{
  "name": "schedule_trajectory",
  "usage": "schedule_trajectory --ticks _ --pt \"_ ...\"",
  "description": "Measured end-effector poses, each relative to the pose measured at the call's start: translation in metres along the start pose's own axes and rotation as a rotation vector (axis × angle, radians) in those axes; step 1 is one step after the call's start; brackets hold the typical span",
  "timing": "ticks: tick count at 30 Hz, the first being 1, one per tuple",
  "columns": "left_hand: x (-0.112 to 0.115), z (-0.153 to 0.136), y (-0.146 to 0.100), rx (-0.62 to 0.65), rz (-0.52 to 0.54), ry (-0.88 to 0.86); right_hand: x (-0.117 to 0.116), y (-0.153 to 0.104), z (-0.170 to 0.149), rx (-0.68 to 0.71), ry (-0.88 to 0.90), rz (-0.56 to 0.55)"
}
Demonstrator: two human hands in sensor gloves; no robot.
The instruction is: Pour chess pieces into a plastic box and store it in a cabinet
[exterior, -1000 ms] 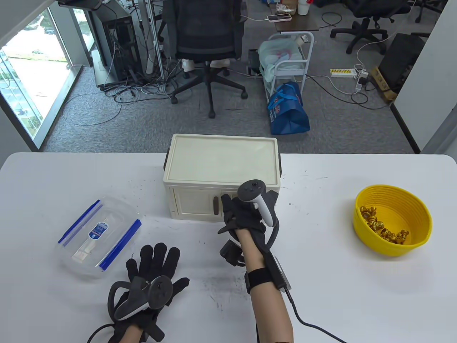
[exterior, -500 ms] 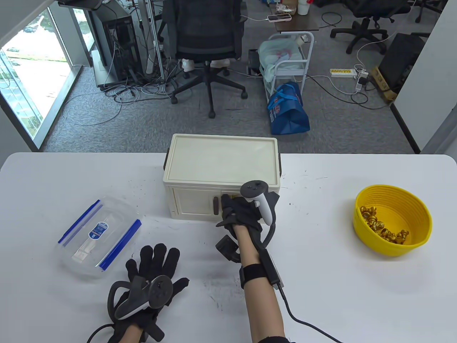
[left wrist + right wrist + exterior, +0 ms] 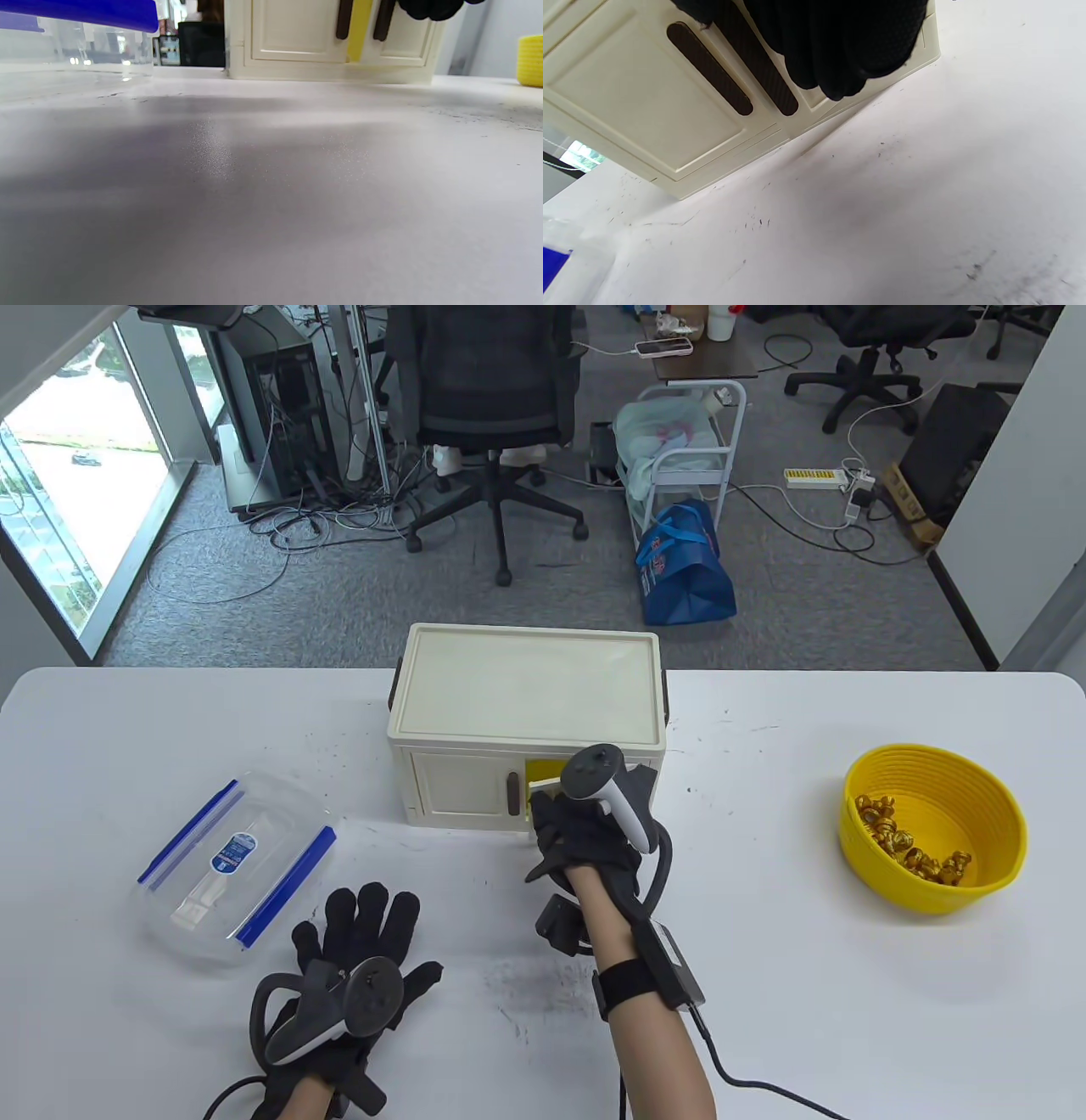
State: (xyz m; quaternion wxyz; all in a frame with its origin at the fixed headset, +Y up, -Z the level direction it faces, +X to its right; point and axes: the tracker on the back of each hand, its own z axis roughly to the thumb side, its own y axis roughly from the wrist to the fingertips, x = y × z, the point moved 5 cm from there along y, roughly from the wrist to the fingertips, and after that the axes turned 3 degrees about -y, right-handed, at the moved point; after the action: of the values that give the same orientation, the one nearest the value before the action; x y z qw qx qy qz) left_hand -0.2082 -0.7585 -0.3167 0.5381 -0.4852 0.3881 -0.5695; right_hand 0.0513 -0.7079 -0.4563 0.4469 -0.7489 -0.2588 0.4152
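Right now the chess pieces [image 3: 912,844], golden in colour, lie in a yellow bowl [image 3: 933,827] at the right side of the white tabletop [image 3: 806,984]. The plastic box [image 3: 233,865], clear with blue clips on its lid, stands at the left side, well apart from the bowl. Between them, at the far middle, stands the cream cabinet [image 3: 526,704]. Its right door [image 3: 543,789] is a little open and yellow shows in the gap; its left door [image 3: 462,785] is closed. The right hand [image 3: 585,836] is at the right door with curled fingers, and they seem to grip the door near its dark handle [image 3: 384,19]. The left hand [image 3: 356,950] rests flat on the tabletop with spread fingers, just beside the plastic box, and it holds nothing.
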Motion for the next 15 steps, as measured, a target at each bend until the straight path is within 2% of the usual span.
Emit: schedule_trajectory --ticks 7,15 --pt "0.0 0.0 0.0 -0.007 -0.001 0.008 -0.005 -0.023 -0.029 0.102 0.088 0.003" --pt "0.002 0.001 0.0 -0.008 -0.004 0.009 0.001 -0.045 -0.073 0.162 0.137 -0.028"
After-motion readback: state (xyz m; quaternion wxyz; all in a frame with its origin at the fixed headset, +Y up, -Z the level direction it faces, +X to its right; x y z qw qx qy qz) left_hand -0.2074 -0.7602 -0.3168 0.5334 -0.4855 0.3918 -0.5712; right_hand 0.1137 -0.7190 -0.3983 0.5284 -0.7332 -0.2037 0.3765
